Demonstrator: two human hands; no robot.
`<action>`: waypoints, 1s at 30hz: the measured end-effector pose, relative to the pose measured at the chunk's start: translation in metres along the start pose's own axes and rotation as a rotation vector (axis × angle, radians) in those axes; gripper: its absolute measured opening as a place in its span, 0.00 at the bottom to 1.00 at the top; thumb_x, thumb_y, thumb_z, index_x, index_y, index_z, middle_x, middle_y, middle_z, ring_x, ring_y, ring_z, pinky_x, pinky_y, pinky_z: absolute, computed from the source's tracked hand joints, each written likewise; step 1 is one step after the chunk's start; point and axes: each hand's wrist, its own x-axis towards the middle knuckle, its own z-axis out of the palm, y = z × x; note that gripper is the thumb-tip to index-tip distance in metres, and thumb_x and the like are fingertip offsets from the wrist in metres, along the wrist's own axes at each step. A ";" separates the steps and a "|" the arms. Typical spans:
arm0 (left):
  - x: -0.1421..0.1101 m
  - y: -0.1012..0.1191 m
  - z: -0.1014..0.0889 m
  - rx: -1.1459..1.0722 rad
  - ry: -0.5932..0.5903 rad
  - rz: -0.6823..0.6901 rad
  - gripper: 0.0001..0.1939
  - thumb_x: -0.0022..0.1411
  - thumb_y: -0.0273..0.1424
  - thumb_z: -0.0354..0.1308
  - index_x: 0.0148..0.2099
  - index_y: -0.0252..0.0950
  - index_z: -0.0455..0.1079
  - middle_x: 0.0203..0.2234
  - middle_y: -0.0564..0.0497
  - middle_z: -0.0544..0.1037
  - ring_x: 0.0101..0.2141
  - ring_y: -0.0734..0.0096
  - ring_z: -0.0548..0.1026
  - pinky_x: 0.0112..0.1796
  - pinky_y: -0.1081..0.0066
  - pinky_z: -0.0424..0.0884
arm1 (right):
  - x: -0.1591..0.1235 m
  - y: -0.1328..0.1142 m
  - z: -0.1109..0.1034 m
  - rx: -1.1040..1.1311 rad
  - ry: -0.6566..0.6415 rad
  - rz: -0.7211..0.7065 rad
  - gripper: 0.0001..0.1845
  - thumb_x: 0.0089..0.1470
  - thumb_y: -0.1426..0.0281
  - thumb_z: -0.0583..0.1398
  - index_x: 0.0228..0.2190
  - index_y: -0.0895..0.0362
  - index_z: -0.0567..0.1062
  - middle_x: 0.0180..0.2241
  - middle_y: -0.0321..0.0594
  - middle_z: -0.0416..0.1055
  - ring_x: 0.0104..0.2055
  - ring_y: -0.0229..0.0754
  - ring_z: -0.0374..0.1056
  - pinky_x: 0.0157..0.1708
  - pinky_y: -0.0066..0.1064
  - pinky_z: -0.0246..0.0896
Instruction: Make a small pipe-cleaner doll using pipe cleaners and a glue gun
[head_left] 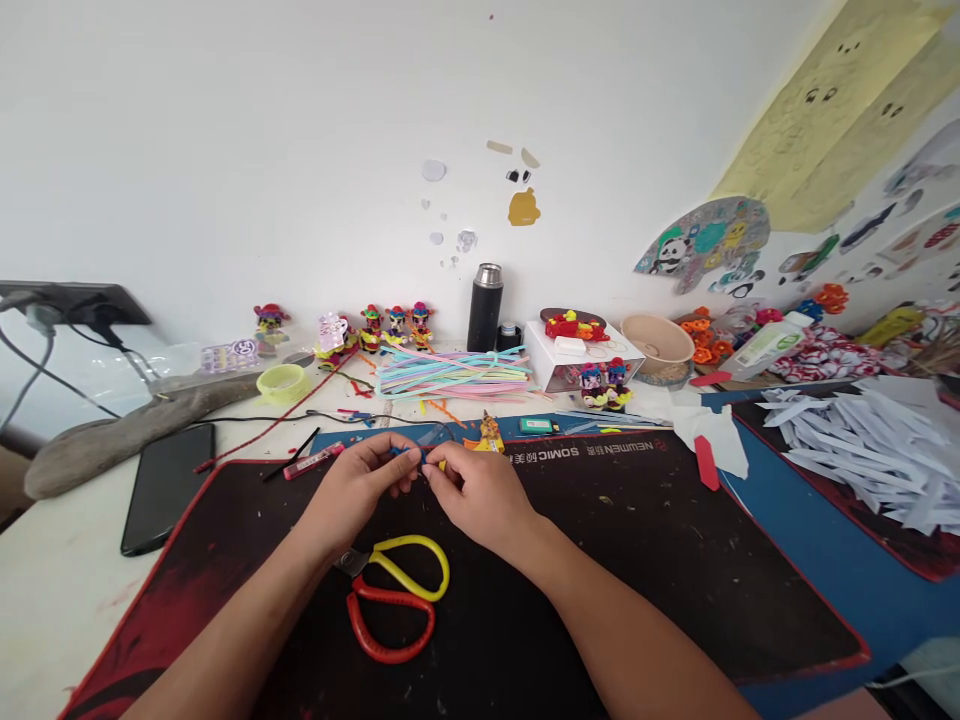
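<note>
My left hand (367, 480) and my right hand (484, 490) meet over the black desk mat (637, 560). Both pinch a short blue piece of pipe cleaner (409, 453) between thumb and fingers, much of it hidden by the fingertips. Scissors (391, 654) with one red and one yellow handle lie below, their blades partly covered by my left forearm. Just beyond my right hand is a small yellow figure (489, 430), its lower part hidden. A pink tube-like stick (315, 460) lies left of my left hand.
Pastel pipe cleaners (450, 374) lie in a bundle near the wall, before a black thermos (486, 310). Several small colourful figures (396, 325) line the back. A phone (169, 490) lies left; white paper strips (862, 450) are heaped right. A white box (555, 350) stands behind.
</note>
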 end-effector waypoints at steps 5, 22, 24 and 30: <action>0.002 -0.002 0.003 0.058 0.010 0.021 0.18 0.59 0.47 0.71 0.35 0.37 0.78 0.24 0.54 0.76 0.27 0.69 0.70 0.30 0.70 0.66 | 0.000 0.003 0.002 -0.024 0.000 -0.015 0.07 0.65 0.70 0.61 0.36 0.52 0.81 0.23 0.31 0.73 0.24 0.37 0.63 0.28 0.28 0.50; 0.003 -0.003 -0.003 -0.118 0.120 -0.028 0.34 0.56 0.62 0.68 0.43 0.34 0.81 0.23 0.50 0.79 0.25 0.66 0.74 0.28 0.70 0.66 | 0.002 0.004 -0.001 -0.028 0.033 0.009 0.08 0.65 0.68 0.60 0.39 0.53 0.82 0.23 0.32 0.74 0.23 0.38 0.65 0.29 0.29 0.52; 0.003 -0.004 -0.004 -0.119 0.118 -0.030 0.34 0.57 0.62 0.67 0.44 0.33 0.81 0.23 0.50 0.79 0.25 0.66 0.74 0.28 0.70 0.66 | 0.002 0.003 -0.001 -0.027 0.028 0.016 0.08 0.64 0.69 0.60 0.38 0.53 0.82 0.22 0.32 0.73 0.23 0.38 0.64 0.28 0.29 0.52; 0.002 -0.003 -0.004 -0.129 0.139 -0.021 0.34 0.57 0.62 0.67 0.44 0.33 0.81 0.24 0.50 0.79 0.27 0.65 0.74 0.28 0.69 0.66 | 0.002 0.004 0.000 -0.023 0.025 0.010 0.08 0.64 0.69 0.61 0.37 0.53 0.82 0.21 0.31 0.71 0.21 0.37 0.62 0.27 0.29 0.50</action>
